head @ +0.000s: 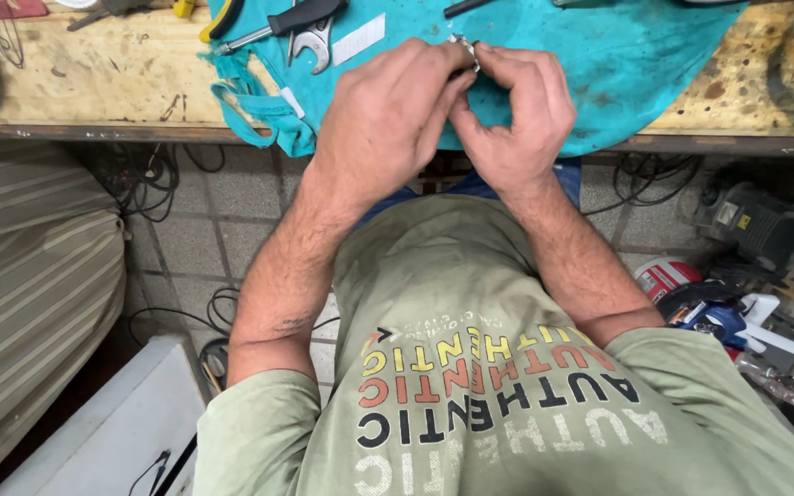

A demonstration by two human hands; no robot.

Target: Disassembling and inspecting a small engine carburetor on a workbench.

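Wood makes up the long, worn workbench, which runs across the top of the view and is marked with dark stains. Over its middle lies a big teal cloth, and one corner of it hangs down over the front edge of the bench. Below the bench there is a grey tiled floor with black cables lying on it near the left side.

Both hands meet over the cloth, close to the front edge of the bench. The left hand and the right hand are pressed together, with the fingers curled in tight. Between their fingertips sits a small shiny metal part. Both hands pinch it, and only a little bit of it shows, so its shape is hard to tell.

On the cloth, up by the far edge of the bench and to the left of the hands, lies a silver open-ended wrench. Just beside it is a screwdriver with a black handle. Near these lies a flat white strip. A tool with yellow grips rests at the cloth's far left edge.
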